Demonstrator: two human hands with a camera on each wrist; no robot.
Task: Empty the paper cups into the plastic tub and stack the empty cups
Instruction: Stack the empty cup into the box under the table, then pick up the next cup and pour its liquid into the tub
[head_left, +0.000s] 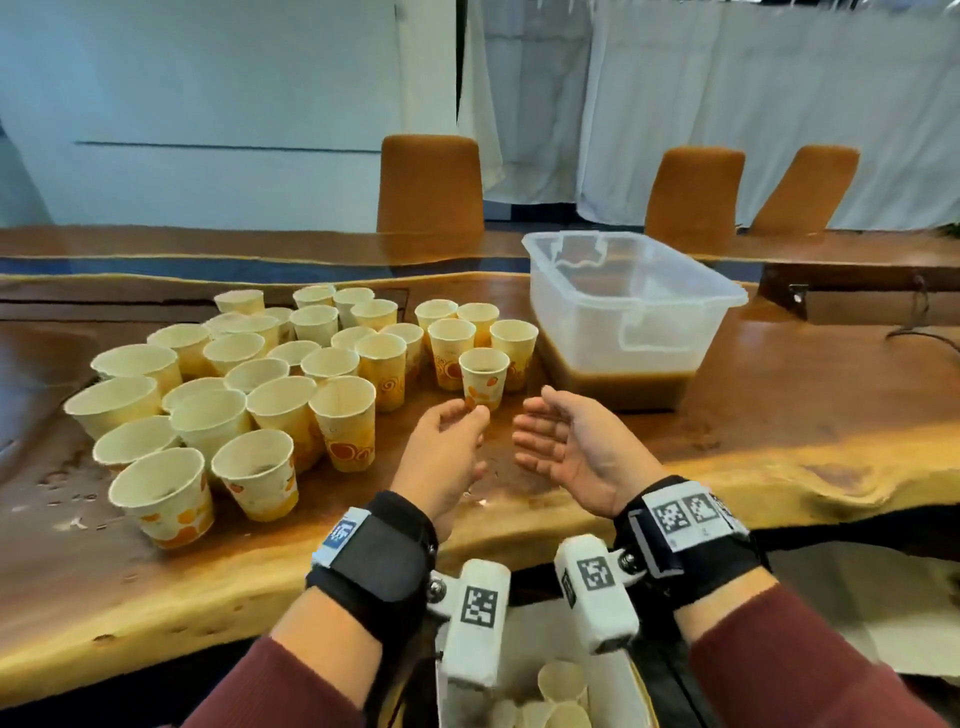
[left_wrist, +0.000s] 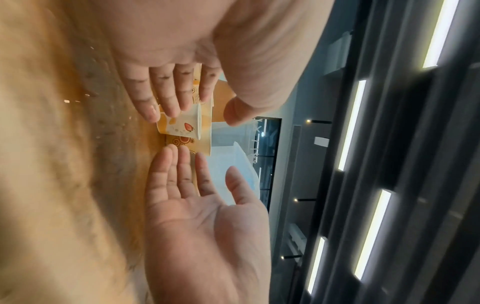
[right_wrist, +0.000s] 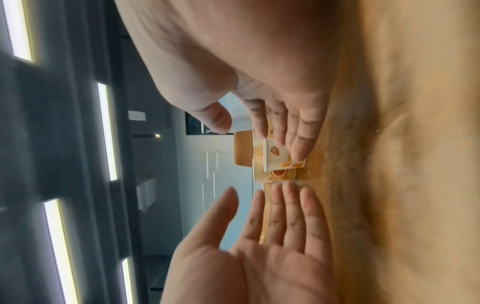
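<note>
Nearest cup (head_left: 483, 378): it stands upright at the near right edge of the cup cluster, just left of the plastic tub (head_left: 631, 312)
Left hand (head_left: 451, 451): your fingers reach the cup's base, loosely curved, not yet closed round it
Right hand (head_left: 571, 447): palm up, fingers relaxed, holding nothing
Handling: thin paper, light, likely crushes if squeezed, so hold it mid-wall, gently
Liquid: the cup looks partly full, so keep it level until over the tub
Tub: brown liquid already pools in the bottom
</note>
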